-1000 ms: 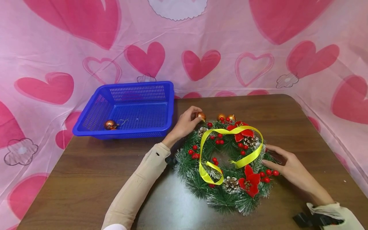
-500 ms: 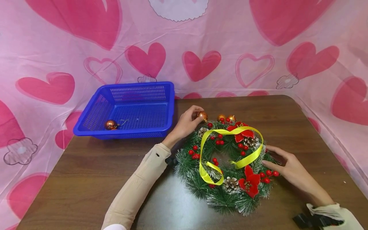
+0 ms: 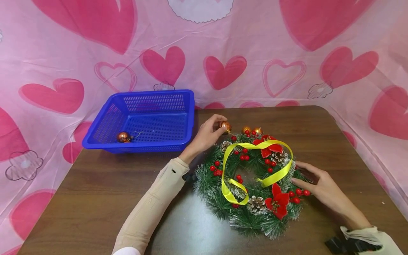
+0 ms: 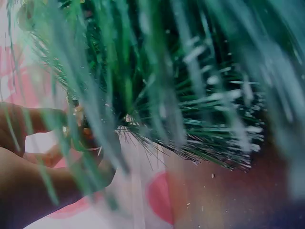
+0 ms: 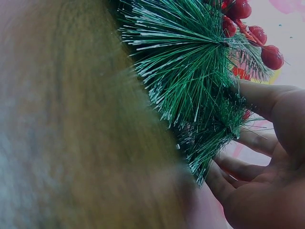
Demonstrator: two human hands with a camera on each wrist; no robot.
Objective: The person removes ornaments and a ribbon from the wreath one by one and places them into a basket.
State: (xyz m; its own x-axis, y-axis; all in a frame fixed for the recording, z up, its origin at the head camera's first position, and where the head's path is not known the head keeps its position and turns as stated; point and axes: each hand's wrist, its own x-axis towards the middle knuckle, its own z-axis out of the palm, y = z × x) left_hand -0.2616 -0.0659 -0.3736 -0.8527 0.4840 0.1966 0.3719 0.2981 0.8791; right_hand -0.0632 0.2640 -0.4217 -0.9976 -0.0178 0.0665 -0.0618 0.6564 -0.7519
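Note:
A green wreath (image 3: 220,207) with snowy tips lies on the table, decorated with red berries, pinecones and red fabric flowers. Across its top curls a yellow ribbon (image 3: 278,175). At the wreath's far left edge, my left hand (image 3: 208,135) pinches a shiny copper bauble (image 3: 226,125) between thumb and fingers. Blurred needles partly cover that hand (image 4: 43,176) in the left wrist view. My right hand (image 3: 323,186) grips the wreath's right edge, with the thumb and fingers around the outer sprigs (image 5: 209,119) in the right wrist view.
Two golden baubles (image 3: 257,131) sit at the wreath's far edge. A blue plastic basket (image 3: 143,146) stands at the back left, with a copper bauble (image 3: 123,137) inside. A pink heart-patterned cloth (image 3: 255,42) hangs behind the brown table (image 3: 105,198).
The left hand and its bauble have shifted slightly right and away from the wreath's edge. The right hand and wreath hold their place.

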